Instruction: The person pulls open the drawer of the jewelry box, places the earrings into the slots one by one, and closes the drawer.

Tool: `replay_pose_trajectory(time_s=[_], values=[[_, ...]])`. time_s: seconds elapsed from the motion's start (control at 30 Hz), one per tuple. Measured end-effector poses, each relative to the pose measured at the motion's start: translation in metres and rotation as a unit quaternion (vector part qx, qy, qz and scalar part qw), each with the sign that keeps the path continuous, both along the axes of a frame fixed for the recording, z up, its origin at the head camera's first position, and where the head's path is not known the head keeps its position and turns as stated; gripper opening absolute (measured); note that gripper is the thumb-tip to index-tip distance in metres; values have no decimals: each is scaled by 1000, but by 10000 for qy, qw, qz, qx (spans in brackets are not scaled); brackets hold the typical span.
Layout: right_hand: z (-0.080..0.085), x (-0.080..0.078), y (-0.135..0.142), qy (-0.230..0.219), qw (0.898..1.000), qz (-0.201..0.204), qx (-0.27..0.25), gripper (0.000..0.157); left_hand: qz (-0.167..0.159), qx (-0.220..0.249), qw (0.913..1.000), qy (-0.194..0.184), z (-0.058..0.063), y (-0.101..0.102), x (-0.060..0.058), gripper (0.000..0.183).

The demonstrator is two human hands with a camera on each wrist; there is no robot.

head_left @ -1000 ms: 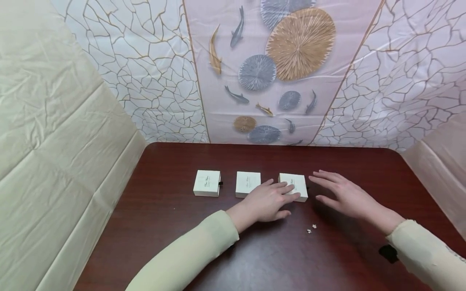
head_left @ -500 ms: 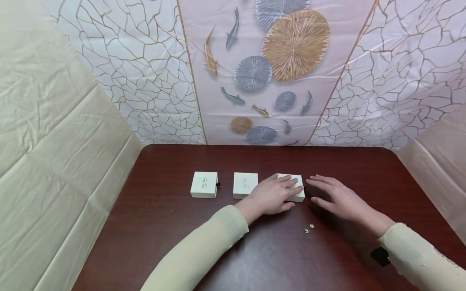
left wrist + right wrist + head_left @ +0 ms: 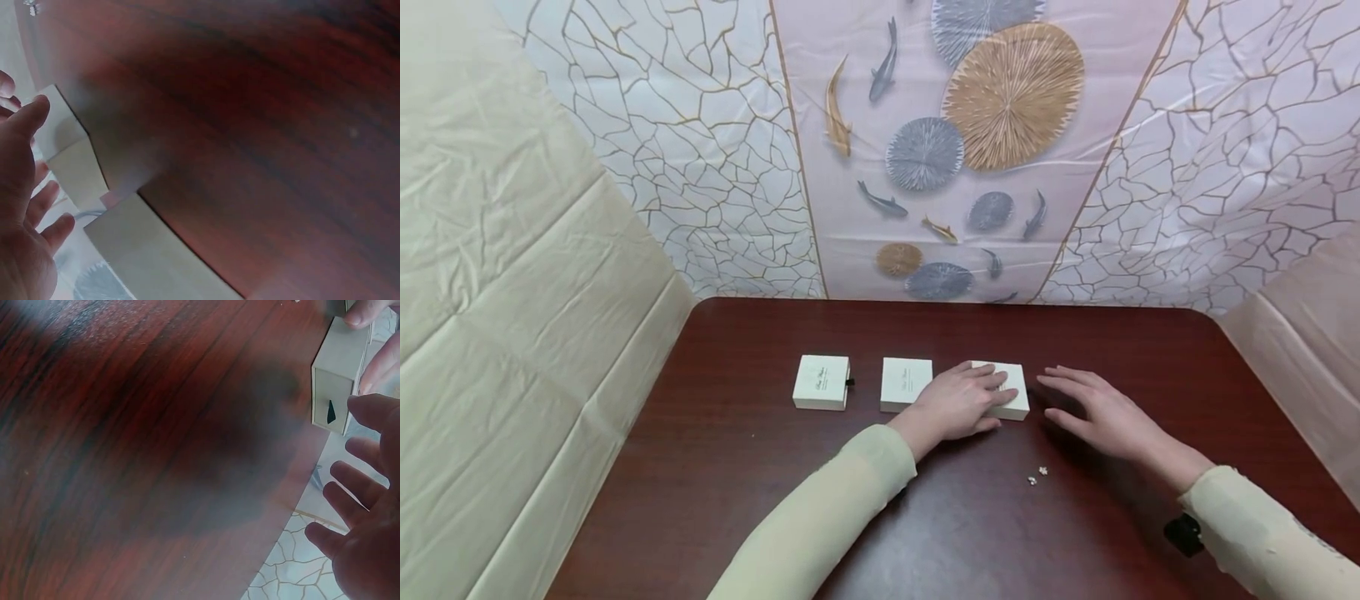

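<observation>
Three white lidded boxes with small dark print stand in a row in the head view: a left box (image 3: 820, 382), a middle box (image 3: 906, 379) and a right box (image 3: 1017, 373). My left hand (image 3: 953, 407) lies palm down over the right box, its fingers extended across the top and partly covering the print. Just right of that box is my right hand (image 3: 1101, 412), fingers loosely extended and holding nothing. In the right wrist view a black pull tab (image 3: 331, 413) shows on the box's end, near the right thumb. Two tiny shiny pieces (image 3: 1042, 471) lie in front, too small to identify.
The dark red wooden table (image 3: 700, 500) carries everything. Behind it hangs a patterned cloth (image 3: 925, 242) with fish and round leaves. Pale fabric (image 3: 535, 333) closes off the left side, and similar fabric (image 3: 1300, 358) the right. A black wrist device (image 3: 1183, 533) sits under the right cuff.
My left hand has shifted slightly farther over the right box. The right hand stays beside it, a little lower in view. The boxes and tiny pieces keep their places; the head view shifted slightly.
</observation>
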State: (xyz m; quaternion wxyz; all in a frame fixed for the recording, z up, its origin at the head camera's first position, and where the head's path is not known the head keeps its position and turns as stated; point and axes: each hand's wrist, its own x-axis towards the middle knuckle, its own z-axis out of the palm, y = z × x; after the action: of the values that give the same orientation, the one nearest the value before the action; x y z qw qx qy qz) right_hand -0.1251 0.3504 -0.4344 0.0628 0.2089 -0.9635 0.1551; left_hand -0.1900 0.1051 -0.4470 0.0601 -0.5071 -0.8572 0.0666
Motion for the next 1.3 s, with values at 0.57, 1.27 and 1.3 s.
replay_pose_trajectory(time_s=[0.57,1.27,1.3], values=[[-7,-2,8,-26,9998,83,-168,46,-238,206,9994,175,-11,0,-3,53],[-4,-11,8,-226,9996,119,-82,47,-527,334,9972,420,-15,2,-6,50],[-3,-12,8,-231,9996,121,-73,47,-528,330,9972,414,-15,2,-6,50]])
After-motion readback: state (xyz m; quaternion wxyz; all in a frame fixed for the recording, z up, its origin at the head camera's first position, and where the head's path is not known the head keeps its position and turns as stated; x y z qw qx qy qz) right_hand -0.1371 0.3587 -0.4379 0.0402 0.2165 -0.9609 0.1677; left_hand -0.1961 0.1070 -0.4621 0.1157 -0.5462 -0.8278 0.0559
